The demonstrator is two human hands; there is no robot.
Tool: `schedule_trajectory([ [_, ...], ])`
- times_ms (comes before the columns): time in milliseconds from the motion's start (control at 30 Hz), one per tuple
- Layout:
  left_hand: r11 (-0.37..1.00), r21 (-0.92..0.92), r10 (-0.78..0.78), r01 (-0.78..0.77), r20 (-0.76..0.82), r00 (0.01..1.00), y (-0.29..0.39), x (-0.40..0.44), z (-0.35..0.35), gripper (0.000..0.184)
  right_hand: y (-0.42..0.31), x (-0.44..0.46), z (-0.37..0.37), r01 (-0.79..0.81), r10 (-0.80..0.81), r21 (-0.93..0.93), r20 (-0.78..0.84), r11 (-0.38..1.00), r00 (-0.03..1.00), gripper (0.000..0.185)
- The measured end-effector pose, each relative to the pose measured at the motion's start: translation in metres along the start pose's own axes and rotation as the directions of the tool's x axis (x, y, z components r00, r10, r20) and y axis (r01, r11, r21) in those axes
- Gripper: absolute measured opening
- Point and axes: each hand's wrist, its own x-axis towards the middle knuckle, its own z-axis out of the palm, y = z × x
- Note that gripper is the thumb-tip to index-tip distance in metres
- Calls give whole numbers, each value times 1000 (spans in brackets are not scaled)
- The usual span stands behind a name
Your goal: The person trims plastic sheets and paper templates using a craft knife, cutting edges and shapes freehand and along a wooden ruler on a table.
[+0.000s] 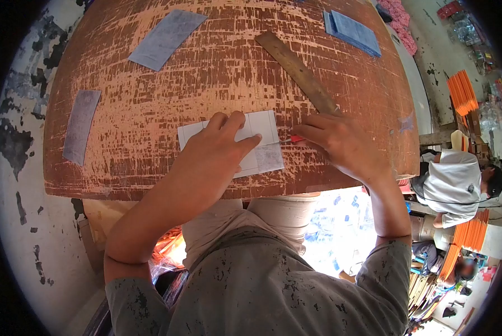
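Observation:
My left hand [217, 147] presses down on a white sheet [262, 126] with drawn lines, its fingers apart. A grey-blue piece [270, 158] shows at the sheet's lower right corner. My right hand [337, 143] is closed around a tool with a red handle [297, 138]. The tool's thin metal tip points left and meets the sheet's right edge; its exact kind is unclear. Just beyond my right hand lies a worn, flat ruler-like strip [298, 73], its near end close to my knuckles.
The scratched brown table [150, 123] carries a grey-blue piece [168, 39] at the back, another piece [82, 127] at the left and a blue stack [353, 33] at the back right. Two people [452, 182] are off to the right, near bundles of orange strips [462, 92].

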Motion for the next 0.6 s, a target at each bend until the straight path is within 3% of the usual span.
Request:
schedule_trajectory([
  [600, 1000, 3, 20, -20, -9, 1000, -1, -1, 0, 62, 14, -10, -12, -57, 60, -32, 88, 998, 994, 28],
])
